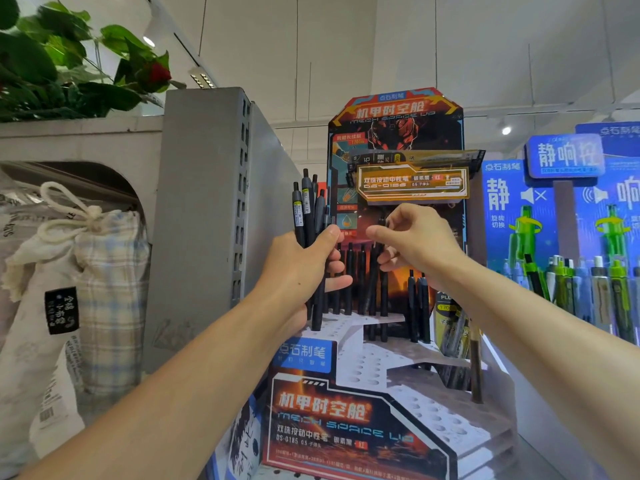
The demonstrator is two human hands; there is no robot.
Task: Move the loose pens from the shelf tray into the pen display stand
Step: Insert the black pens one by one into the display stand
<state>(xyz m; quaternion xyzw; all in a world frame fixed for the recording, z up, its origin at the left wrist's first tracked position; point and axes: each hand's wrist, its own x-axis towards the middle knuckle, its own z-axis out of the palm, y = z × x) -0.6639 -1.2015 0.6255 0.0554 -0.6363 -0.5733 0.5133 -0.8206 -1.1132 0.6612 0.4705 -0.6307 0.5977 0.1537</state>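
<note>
My left hand grips a bundle of several black pens, held upright in front of the stepped pen display stand. The stand is white with rows of round holes and a red and orange printed front and back card. Several black pens stand in its upper rear holes; the lower tiers show open holes. My right hand hovers just right of the bundle, thumb and fingers curled, near the top of a standing pen; whether it pinches one I cannot tell. The shelf tray is out of sight.
A grey perforated shelf upright rises left of the stand. Cloth drawstring bags hang at far left under a green plant. A blue display with green and white pens stands at right.
</note>
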